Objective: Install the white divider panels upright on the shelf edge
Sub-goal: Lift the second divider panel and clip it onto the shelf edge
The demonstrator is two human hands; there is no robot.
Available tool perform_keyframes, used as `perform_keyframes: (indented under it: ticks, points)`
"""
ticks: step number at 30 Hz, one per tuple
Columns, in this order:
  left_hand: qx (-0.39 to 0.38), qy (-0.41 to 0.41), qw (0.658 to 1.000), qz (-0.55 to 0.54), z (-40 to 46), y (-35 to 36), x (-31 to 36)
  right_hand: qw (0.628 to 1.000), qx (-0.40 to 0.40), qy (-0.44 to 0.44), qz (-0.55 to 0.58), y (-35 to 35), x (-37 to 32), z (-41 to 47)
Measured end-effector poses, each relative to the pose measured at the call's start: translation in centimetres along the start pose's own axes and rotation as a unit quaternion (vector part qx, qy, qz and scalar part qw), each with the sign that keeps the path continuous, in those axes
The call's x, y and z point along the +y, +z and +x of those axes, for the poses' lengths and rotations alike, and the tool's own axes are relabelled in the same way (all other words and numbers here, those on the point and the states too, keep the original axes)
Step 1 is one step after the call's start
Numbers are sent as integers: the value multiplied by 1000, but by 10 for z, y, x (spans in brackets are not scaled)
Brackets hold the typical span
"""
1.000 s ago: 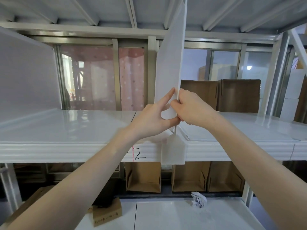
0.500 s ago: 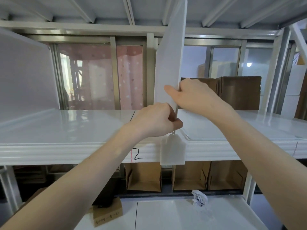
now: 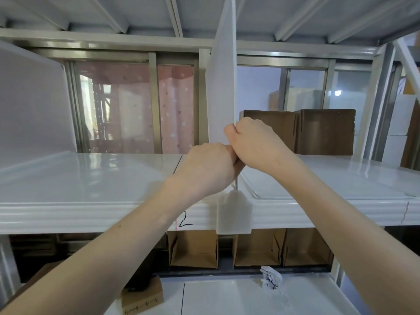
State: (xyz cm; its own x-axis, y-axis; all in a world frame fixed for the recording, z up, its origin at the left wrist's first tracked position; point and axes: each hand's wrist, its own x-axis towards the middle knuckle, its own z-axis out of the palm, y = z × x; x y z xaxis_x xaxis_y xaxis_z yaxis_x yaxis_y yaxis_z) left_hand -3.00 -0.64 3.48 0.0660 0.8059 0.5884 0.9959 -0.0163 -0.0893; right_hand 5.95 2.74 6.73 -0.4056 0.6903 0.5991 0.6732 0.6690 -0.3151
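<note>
Shelf edge (image 3: 91, 214), handwritten "2" (image 3: 185, 220)

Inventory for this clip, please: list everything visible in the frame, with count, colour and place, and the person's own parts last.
divider: 1, white, upright at the shelf's front edge, centre
tab: 1, white, hanging over the shelf's front lip below the hands
second panel: 1, white, upright at far left
shelf: 1, glossy white, across mid-frame
boxes: brown cardboard, exact count unclear, behind the shelf at right
open cartons: 3, brown, under the shelf
small box: 1, brown, lower left
crumpled paper: 1, white, lower surface
left hand: closed on the divider's front edge
right hand: closed on it just above
</note>
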Motion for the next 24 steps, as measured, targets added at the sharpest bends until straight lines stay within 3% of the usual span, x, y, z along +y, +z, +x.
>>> perform_keyframes:
  ticks: [3,13,24]
  points:
    - [2,14,1000,-13,-1,3,-1,1000,8,-9,11,0,2,-3]
    - [-28,11,999,-45,-9,15,3,983,-27,-99,-153,10,9,-16]
    - [-66,4,995,-81,-7,20,0,998,-57,-16,13,11,13,-18]
